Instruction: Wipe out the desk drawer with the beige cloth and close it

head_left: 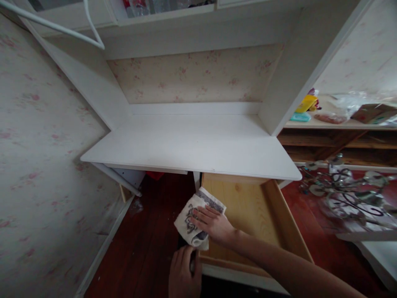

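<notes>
Cloth pressed flat — right hand (fingers spread).

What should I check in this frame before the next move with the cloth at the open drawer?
1. Right hand flat on the cloth: ok.
2. Cloth lies against the drawer's left side wall: ok.
3. Left hand at the drawer's front corner; grip on it: cannot tell.
4. Drawer pulled out from under the white desk top: ok.
5. Visible drawer bottom bare wood: ok.
6. Drawer rear, hidden under the desk top: cannot tell.
</notes>
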Tool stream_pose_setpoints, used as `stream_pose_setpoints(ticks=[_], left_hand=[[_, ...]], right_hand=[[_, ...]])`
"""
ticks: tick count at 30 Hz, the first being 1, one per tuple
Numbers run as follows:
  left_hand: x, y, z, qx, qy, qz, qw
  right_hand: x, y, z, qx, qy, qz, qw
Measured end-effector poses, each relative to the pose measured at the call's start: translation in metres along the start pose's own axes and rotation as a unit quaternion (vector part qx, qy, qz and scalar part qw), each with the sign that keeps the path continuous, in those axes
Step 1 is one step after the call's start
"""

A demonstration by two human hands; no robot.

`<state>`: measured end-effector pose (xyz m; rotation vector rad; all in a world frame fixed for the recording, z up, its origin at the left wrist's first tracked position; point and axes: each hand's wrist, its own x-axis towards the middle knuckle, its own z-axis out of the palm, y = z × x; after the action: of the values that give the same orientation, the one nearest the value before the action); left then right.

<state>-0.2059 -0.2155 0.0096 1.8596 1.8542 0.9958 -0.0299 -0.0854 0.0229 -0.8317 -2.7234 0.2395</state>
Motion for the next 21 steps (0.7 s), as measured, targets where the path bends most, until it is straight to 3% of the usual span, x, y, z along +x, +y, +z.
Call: stream_pose_setpoints(ticks=[3, 5, 8, 11, 16, 21], left_hand=[[-0.008, -0.01, 0.008, -0.088, -0.06, -0.172, 0.979], [-0.012, -0.007, 0.015, -0.141, -0.061, -0.237, 0.959], [-0.013, 0.005, 0.018, -0.188, -0.054, -0.266, 0.944], [-0.011, 0.015, 0.014, -0.202, -0.058, -0.277, 0.938], [-0.019, 0.016, 0.009, -0.21, -0.03, -0.29, 0.933], [-0.033, -0.003, 0.009, -0.25, 0.027, -0.283, 0.925]], right_hand=[[0.018, 0.024, 0.018, -0.045, 0.009, -0.008, 0.999], [0.034, 0.045, 0.015, -0.065, 0.001, 0.026, 0.998], [0.057, 0.074, -0.003, -0.076, -0.034, 0.088, 0.993], [0.073, 0.087, -0.017, -0.059, -0.068, 0.108, 0.99], [0.073, 0.068, -0.024, -0.043, -0.08, 0.112, 0.989], [0.037, 0.01, -0.037, 0.1, -0.101, 0.095, 0.985]])
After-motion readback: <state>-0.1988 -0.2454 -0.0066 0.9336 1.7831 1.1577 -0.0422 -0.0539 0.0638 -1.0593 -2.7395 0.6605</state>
